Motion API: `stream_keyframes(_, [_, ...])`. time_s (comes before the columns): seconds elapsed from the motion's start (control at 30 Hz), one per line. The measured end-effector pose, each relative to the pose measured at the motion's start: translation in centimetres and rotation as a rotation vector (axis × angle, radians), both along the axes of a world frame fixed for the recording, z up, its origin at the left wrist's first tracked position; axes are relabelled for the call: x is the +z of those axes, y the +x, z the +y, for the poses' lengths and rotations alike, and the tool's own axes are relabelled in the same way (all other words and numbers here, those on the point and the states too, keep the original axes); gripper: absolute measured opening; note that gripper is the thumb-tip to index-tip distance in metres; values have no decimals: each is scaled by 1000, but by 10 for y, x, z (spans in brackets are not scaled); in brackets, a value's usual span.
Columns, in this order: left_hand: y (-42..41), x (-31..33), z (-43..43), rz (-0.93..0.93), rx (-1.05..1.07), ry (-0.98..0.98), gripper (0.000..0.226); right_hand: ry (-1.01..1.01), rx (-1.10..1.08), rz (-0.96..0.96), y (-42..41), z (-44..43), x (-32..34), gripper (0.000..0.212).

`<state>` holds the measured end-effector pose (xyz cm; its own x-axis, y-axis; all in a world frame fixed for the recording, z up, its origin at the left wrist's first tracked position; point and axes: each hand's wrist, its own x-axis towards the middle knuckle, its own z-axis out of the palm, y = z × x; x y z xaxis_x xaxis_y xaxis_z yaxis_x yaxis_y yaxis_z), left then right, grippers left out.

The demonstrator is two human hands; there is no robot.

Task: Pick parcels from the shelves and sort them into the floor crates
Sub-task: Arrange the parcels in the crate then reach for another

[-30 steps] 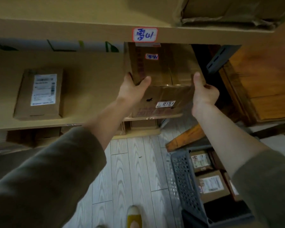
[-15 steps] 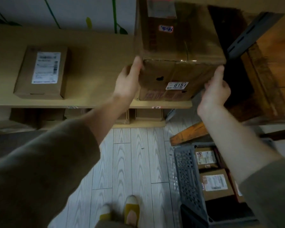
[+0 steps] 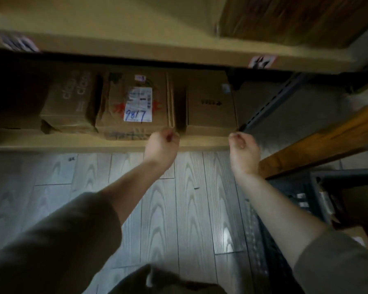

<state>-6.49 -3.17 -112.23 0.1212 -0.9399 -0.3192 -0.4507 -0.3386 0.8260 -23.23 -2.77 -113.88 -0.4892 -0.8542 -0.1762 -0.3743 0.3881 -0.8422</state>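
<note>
Left hand (image 3: pixel 162 143): stretched out low in front of the lower shelf (image 3: pixel 72 145). The fingers are curled into a fist with the thumb tucked against them, and nothing is seen gripped.
Right hand (image 3: pixel 243 146): held out level with the left and apart from it. The fingers are curled in too, and no parcel is held.
Labelled parcel (image 3: pixel 136 105): set on the lower shelf, in the middle of the row. A white shipping label is stuck on its face, with "9817" written in blue. The left fist is seen just at its front right corner; whether they touch cannot be told through the blur.
Plain carton (image 3: pixel 210 109): stood to the right of the labelled parcel with a dark gap between them. The right fist is placed at its front right corner, contact unclear.
Printed carton (image 3: pixel 68 100): pushed against the labelled parcel's left side, its front corner crumpled.
Upper shelf (image 3: pixel 136 45): seen from below, with a red-framed sticker (image 3: pixel 262 61) on its edge and a large brown box (image 3: pixel 295 18) resting above.
Metal upright (image 3: pixel 270 102): slanted down beside the plain carton.
Crate (image 3: pixel 319 198): dark, set on the floor (image 3: pixel 179 209) at the right. Brown shapes are made out inside, too dim to name.
Sleeves: olive, pushed back so both forearms are bared.
</note>
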Motion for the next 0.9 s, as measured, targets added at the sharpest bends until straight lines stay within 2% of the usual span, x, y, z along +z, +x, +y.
stream_keyframes(0.13, [-30,-56,-45,-24,-99,-103,21,15,192,321,-20,-47,-64,40])
stream_keyframes(0.2, [-46,-79,-64,-39,-115,-135,30,43,253,468,-28,-69,-90,46])
stream_keyframes(0.27, [-59,-97,-78,-8,-88,-80,38,83,280,545,-36,-82,-110,50])
stream_keyframes(0.37, [-70,-117,-92,152,27,77,43,66,345,744,-43,-81,-133,57])
stream_keyframes(0.53, [-68,-136,-93,209,114,48,38,7,415,984,-42,-82,-137,95])
stream_keyframes(0.63, [-69,-134,-81,309,158,1,42,15,450,981,-28,-81,-132,102])
stream_keyframes(0.77, [-73,-121,-65,435,243,-38,40,41,506,1039,-17,-77,-125,99])
stream_keyframes(0.83, [-71,-114,-62,508,269,-68,36,-69,458,1063,-17,-77,-121,94])
stream_keyframes(0.9, [-66,-109,-63,590,296,-106,34,-232,374,997,-17,-73,-118,86])
